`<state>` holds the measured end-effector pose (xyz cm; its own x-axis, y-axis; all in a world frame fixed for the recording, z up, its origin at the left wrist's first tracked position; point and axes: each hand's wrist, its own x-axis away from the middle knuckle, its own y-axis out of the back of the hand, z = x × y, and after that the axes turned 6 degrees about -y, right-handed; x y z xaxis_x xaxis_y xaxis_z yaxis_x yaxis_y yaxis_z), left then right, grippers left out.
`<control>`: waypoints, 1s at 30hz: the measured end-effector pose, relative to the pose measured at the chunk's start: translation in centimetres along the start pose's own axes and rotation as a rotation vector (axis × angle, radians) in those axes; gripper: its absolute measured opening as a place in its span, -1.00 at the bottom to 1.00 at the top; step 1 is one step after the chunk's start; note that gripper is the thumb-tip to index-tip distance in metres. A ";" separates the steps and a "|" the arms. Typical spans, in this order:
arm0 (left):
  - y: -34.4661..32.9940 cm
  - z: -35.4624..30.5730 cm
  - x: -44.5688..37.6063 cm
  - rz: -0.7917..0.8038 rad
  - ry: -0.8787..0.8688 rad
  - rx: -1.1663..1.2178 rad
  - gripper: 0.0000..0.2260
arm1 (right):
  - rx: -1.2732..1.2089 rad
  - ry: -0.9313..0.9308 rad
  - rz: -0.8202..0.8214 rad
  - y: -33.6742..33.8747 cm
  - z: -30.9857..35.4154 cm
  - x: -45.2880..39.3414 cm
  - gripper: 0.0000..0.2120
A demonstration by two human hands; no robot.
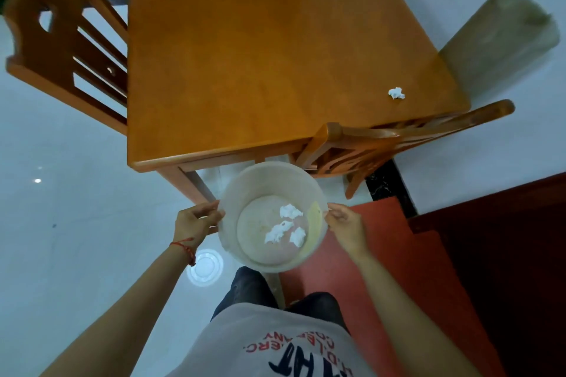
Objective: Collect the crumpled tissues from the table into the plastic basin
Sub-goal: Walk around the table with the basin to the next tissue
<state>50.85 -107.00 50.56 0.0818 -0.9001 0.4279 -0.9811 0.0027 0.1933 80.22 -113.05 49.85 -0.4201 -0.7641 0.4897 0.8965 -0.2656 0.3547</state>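
Nearest the camera, below the round translucent-white plastic basin [272, 217], a grey T-shirt shows red and dark-blue print, upside down and cut off; only scraps such as "ANY" can be made out, so no brand can be read. Dark trousers show between the shirt and the basin. On the basin's left rim, the left hand [196, 222], with a red string bracelet [185, 247] at its wrist, curls its fingers over the edge in a closed grip on the rim; on the opposite rim the right hand [346, 225] pinches the edge the same way. Held from both sides, the basin probably stays level and mouth-up so nothing spills. Inside the basin, three crumpled white tissues [286, 228] lie on its floor, towards the right. Beyond the basin's far rim stands the orange wooden bench [245, 55], the basin held just short of its near edge and seemingly lower. Far right of the basin, near the bench's right corner, one small crumpled white tissue [396, 93] is uncollected, so the task looks nearly finished. An orange slatted wooden chair [398, 141] is tucked beside that corner; another wooden chair [64, 40] stands off to the left.
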 end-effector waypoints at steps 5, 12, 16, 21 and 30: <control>0.3 0.0 -0.3 -0.052 0.018 0.035 -0.71 | 0.034 0.000 0.044 -0.8 1.4 -1.8 -0.78; -0.6 0.5 0.1 -0.158 0.062 0.080 -0.72 | 0.122 0.077 0.125 -0.7 2.6 -4.1 -0.76; -1.7 0.6 0.7 -0.250 0.094 0.134 -0.76 | 0.164 0.088 0.232 0.2 3.3 -5.7 -0.75; -3.6 0.6 1.8 -0.360 0.100 0.163 -0.74 | 0.171 0.102 0.343 1.7 4.4 -7.1 -0.73; -5.3 1.0 3.5 -0.493 0.098 0.197 -0.72 | 0.216 0.145 0.450 3.2 5.7 -7.7 -0.69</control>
<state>56.15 -110.60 50.17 0.5475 -0.7289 0.4110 -0.8358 -0.5001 0.2265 85.56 -104.69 51.77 0.0382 -0.8522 0.5218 0.9279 0.2240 0.2979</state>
